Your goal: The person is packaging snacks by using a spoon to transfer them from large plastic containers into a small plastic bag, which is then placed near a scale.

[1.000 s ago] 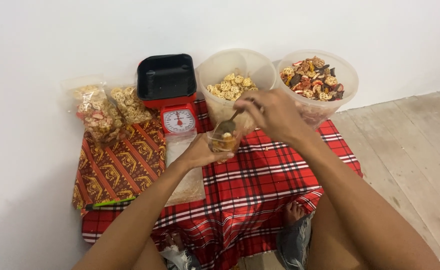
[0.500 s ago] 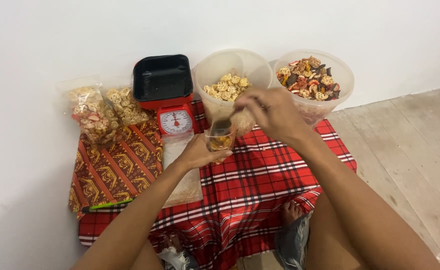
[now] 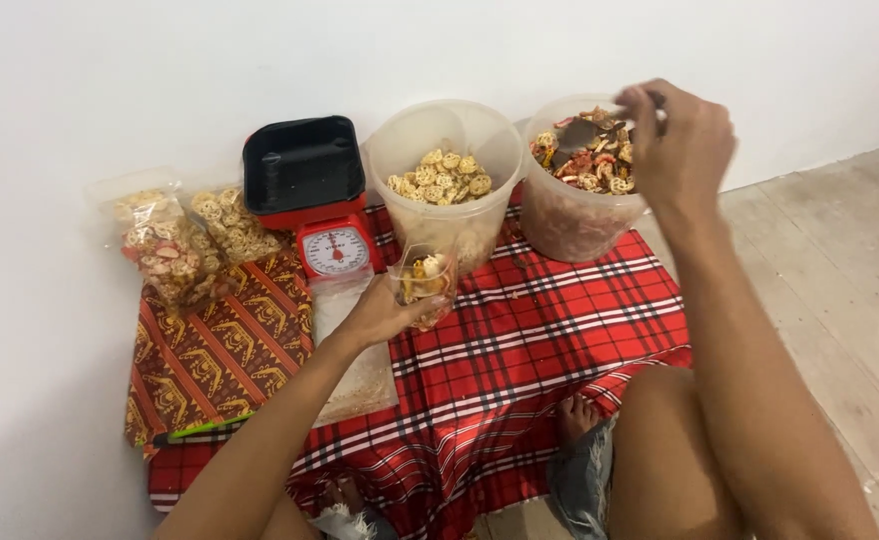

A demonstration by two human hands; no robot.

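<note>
Our left hand [image 3: 380,312] grips a small clear plastic bag [image 3: 423,278] of crackers, light and crushable; our right hand [image 3: 682,135] pinches a metal spoon [image 3: 580,132] over the mixed-cracker tub [image 3: 570,215].

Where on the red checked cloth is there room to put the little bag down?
The red checked cloth lies bare in front of the two tubs, between the left hand and the knee. The back is crowded: scale, pale cracker tub, mixed cracker tub. The patterned cloth on the left holds filled bags at its far end.
</note>
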